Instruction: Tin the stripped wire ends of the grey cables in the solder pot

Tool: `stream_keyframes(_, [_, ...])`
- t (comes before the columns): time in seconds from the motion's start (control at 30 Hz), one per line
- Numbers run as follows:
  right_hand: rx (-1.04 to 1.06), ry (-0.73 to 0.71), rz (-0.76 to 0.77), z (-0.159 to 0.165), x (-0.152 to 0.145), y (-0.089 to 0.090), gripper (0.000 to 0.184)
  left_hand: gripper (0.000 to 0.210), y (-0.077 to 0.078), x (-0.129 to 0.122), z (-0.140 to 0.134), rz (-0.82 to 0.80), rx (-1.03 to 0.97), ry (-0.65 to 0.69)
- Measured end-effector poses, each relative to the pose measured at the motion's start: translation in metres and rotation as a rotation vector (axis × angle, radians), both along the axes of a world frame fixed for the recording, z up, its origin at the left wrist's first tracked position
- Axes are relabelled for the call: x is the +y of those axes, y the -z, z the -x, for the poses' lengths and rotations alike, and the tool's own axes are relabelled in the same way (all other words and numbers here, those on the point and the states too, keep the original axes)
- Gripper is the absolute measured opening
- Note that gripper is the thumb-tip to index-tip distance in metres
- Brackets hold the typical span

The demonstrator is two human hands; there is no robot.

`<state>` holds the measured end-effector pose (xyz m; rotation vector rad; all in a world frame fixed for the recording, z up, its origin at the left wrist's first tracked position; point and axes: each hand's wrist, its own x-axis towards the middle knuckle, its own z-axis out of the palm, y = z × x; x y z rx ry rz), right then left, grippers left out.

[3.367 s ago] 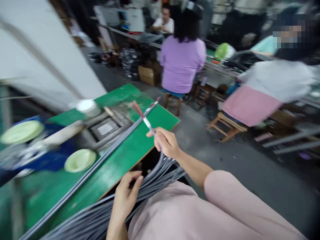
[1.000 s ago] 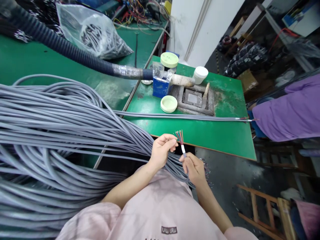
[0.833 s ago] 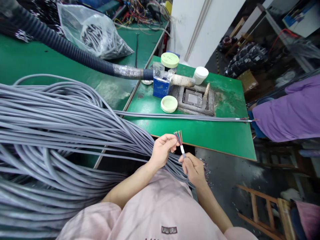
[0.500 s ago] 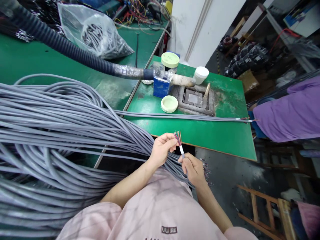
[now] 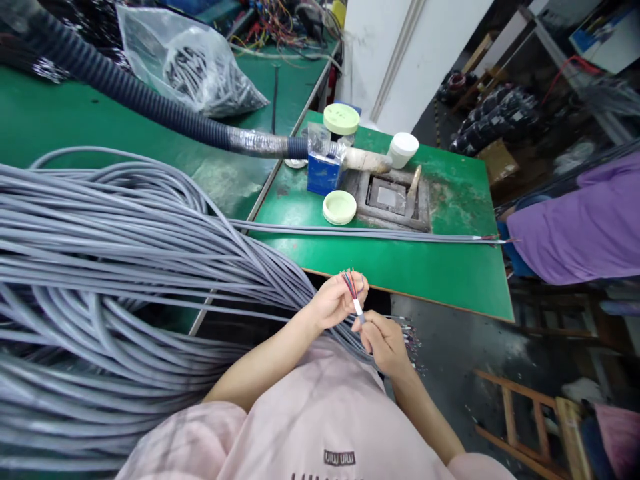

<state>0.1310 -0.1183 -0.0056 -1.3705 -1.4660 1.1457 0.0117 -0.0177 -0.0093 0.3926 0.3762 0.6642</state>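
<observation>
My right hand is closed around a grey multi-core cable just below its stripped end. Above the fingers show a white band and a fan of thin coloured wires with bare tips. My left hand curls behind and around these wires, its fingertips bent at their far side; the exact pinch is partly hidden. Under both hands runs a thick bundle of grey cables, its stripped ends hanging at the right.
Two or more finished-looking cables lie across the green table. Behind them are a solder pot, a ribbed hose, a blue box and a pale green dish. A person in a purple sleeve is at right.
My left hand has turned and shifted slightly right, so its fingers now curl behind the wires instead of pinching from the left. The cable end has tipped slightly left and lower.
</observation>
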Motion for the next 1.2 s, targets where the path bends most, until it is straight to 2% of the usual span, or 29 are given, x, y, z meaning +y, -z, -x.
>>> stream_keyframes(0.13, [0.021, 0.077, 0.03, -0.005, 0.0, 0.001, 0.033, 0.022, -0.004, -0.004, 0.0, -0.037, 0.137, -0.246])
stream_keyframes(0.2, [0.021, 0.09, 0.041, -0.006, 0.0, 0.002, 0.034, 0.024, -0.006, -0.005, 0.003, -0.064, 0.175, -0.303])
stream_keyframes(0.63, [0.008, 0.087, 0.04, -0.003, 0.003, -0.001, 0.034, 0.031, -0.007, 0.0, 0.009, -0.114, 0.264, -0.276])
stream_keyframes(0.83, [0.023, 0.122, 0.021, -0.002, 0.002, 0.003, 0.033, 0.033, -0.007, -0.004, 0.006, -0.076, 0.301, -0.285])
stream_keyframes(0.93, [0.017, 0.171, 0.0, -0.001, 0.002, 0.006, 0.032, 0.031, -0.004, -0.011, 0.005, -0.067, 0.319, -0.346])
stream_keyframes(1.0, [-0.046, 0.2, -0.017, 0.0, 0.003, 0.005, 0.031, 0.027, -0.004, -0.015, 0.005, -0.133, 0.38, -0.437])
stream_keyframes(1.1, [-0.233, 0.189, -0.071, 0.002, 0.005, 0.0, 0.027, 0.02, -0.008, -0.017, 0.008, -0.315, 0.483, -0.555])
stream_keyframes(1.2, [-0.394, 0.142, -0.156, 0.004, 0.008, -0.006, 0.025, 0.019, -0.014, -0.012, 0.011, -0.367, 0.519, -0.55])
